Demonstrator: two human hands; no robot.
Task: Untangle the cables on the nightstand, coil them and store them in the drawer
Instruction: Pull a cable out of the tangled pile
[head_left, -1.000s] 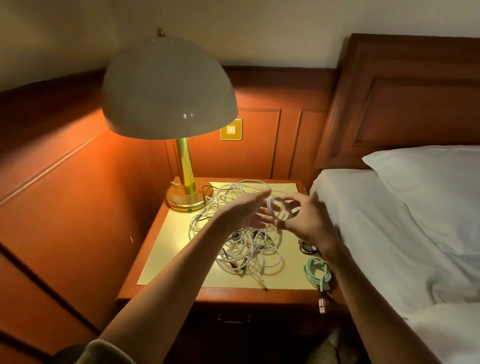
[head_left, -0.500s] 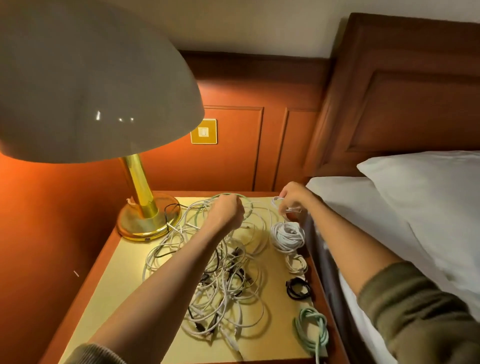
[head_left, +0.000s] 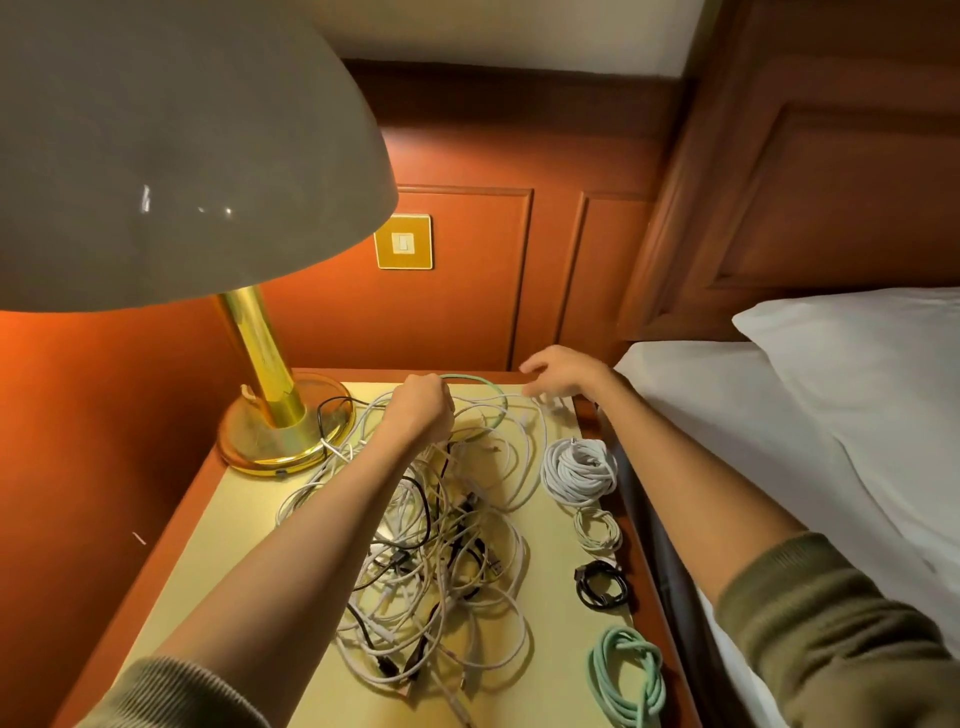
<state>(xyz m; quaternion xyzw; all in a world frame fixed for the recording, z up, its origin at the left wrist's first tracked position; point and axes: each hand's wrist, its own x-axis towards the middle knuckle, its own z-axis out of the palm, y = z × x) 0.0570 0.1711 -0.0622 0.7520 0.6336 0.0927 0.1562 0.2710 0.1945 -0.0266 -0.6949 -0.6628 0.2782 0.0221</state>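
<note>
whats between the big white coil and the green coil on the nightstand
Head view: a small white coil, then a black coil nearer the green coil.

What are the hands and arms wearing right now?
The left hand and right hand are bare: no gloves, rings or watch show. The forearms are bare too. The left sleeve and right sleeve are olive-green knit, pushed up toward the elbows.

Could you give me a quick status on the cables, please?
Left hand grips green cable at the far end of the tangle; right hand open above the nightstand corner. Four coils lie along the right edge. Lamp base crowds the tangle.
</note>
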